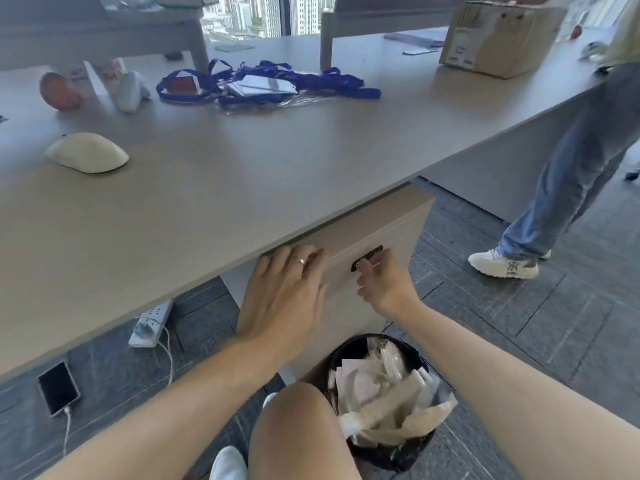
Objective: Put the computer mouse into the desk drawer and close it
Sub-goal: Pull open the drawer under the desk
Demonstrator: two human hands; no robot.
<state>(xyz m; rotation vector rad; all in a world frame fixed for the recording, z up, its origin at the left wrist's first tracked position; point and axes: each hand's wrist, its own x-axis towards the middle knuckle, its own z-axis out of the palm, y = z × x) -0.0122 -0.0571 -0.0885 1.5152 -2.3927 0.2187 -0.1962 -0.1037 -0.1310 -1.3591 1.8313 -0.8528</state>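
Nearest me, my left hand (284,292) lies flat, fingers spread, against the drawer (377,244) front; my right hand (384,282) pinches its dark handle (367,258). I note the computer mouse (87,152) on the desk (242,174), far left, well apart from both hands.

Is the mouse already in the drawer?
No, the cream computer mouse sits on the desk top, while the right hand grips the handle of the closed drawer.
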